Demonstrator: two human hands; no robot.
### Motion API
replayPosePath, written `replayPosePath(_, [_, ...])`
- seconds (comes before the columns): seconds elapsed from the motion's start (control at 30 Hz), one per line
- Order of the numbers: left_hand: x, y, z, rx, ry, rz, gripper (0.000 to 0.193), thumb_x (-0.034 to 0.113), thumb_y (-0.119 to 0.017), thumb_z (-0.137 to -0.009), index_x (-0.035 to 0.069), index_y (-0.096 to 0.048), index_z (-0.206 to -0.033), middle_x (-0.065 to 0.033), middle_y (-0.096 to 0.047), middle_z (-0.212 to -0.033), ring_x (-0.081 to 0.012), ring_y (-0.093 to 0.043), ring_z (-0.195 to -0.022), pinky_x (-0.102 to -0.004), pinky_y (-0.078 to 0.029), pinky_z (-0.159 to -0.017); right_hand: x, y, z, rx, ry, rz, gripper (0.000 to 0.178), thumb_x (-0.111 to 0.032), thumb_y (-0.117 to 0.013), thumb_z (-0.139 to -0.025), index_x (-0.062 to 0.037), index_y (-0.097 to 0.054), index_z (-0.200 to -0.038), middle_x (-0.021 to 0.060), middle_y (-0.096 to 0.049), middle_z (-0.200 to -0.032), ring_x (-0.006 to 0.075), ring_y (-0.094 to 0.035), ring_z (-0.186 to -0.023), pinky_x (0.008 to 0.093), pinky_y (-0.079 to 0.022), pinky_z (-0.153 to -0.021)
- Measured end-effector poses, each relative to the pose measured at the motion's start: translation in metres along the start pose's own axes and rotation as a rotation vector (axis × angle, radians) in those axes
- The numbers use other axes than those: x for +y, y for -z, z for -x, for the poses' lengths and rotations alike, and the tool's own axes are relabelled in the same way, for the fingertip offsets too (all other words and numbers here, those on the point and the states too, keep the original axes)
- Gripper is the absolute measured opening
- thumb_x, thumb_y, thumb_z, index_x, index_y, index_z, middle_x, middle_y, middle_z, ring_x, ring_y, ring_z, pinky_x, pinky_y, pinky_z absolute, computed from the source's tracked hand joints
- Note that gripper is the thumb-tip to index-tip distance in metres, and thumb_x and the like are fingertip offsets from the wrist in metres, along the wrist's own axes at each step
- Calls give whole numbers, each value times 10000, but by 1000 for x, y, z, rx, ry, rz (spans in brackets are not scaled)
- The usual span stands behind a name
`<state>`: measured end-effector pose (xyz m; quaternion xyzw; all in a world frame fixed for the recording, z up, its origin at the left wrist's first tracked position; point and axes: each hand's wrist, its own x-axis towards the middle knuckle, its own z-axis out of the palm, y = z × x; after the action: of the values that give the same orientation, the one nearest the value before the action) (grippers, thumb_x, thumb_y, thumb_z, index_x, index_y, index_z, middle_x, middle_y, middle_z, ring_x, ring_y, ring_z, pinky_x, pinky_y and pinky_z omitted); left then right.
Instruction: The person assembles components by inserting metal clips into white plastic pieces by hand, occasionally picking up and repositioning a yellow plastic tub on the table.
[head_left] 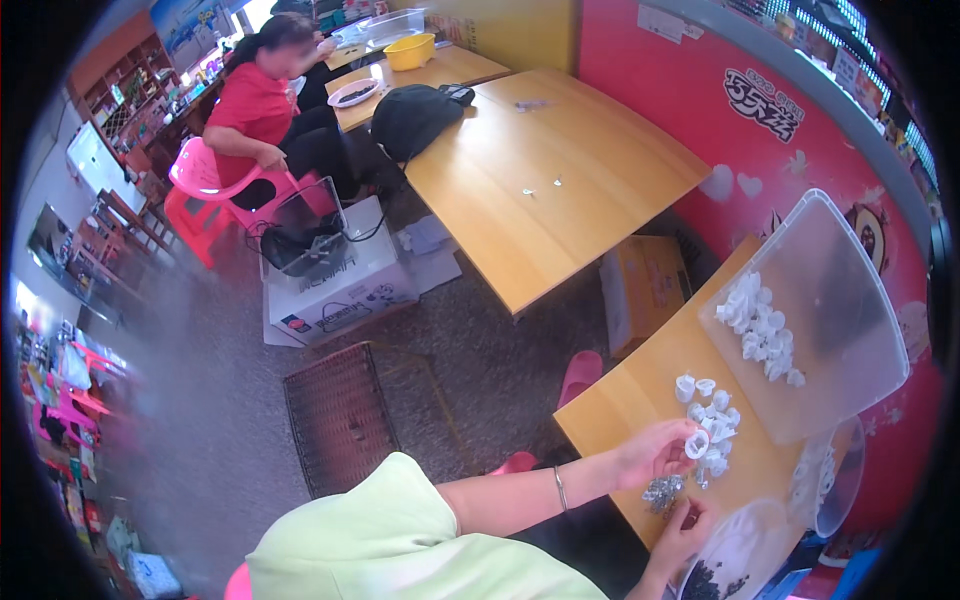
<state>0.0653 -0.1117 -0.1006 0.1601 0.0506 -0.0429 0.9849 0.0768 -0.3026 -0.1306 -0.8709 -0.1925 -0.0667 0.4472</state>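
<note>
The white part [697, 444] is held up at the fingertips of your left hand [648, 458], above the worktop [612, 408]; that grip is clamped on it. Your right hand [684, 532] has curled fingers; you cannot tell from this view whether its grip is closed on anything.

Handling: treat the part as light and fairly stiff, probably moulded plastic, smooth and perhaps slippery. Hold it by the round rim, keeping the darker centre uncovered. Judge thin edges as liable to crack under a hard pinch.

Just beyond it lies a loose heap of similar white pieces [722, 412], rounded and matt. Nearer you sits a pile of small, shiny, silver pieces [662, 493], apparently metal. Beside your right hand stands a pale tub [752, 535] holding dark bits [712, 582]. Farther out, a translucent, smooth-walled bin [850, 335] contains more white pieces.
</note>
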Motion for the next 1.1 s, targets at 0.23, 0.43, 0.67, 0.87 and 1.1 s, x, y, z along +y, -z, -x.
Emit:
replayPosePath(0.23, [-1, 1, -6, 0, -9, 21, 204, 260, -503, -904, 120, -558, -1042, 25, -595, -881, -44, -554, -726, -184, -488, -649, -16, 3, 1, 30, -64, -59, 89, -72, -554, -878, -5, -524, -927, 48, -515, -803, 110, -514, -668, 222, -430, -602])
replayPosePath(0.43, [-6, 2, -2, 0, 74, 13, 212, 278, -503, -904, 135, -570, -1046, 35, -601, -878, -46, -554, -724, -178, -471, -639, -20, 1, 1, -25, -69, -11, 113, -108, -557, -883, -9, -526, -926, 43, -512, -810, 117, -496, -703, 231, -422, -622])
replayPosePath(0.67, [-2, -1, 1, -50, 51, 14, 224, 261, -481, -916, 101, -540, -1062, 18, -588, -910, -57, -558, -766, -192, -481, -680, -16, -2, 3, 60, -28, -110, 107, -97, -526, -901, 4, -516, -935, 45, -508, -833, 115, -488, -737, 218, -415, -657])
replayPosePath(0.87, [18, -8, 2, -118, -159, -35, 266, 259, -505, -899, 77, -514, -1094, -17, -561, -955, -96, -568, -817, -223, -494, -718, -11, 3, 3, 52, -62, -67, 93, -76, -526, -893, 10, -520, -926, 46, -510, -841, 126, -495, -753, 228, -422, -674])
replayPosePath(1.1, [117, -81, 47, -560, -565, 270, 318, 195, -531, -881, 25, -504, -1148, -98, -502, -987, -159, -535, -831, -239, -513, -698, -18, 3, 2, 30, -11, -20, 67, -36, -540, -868, 10, -526, -915, 46, -510, -834, 112, -499, -735, 224, -425, -646])
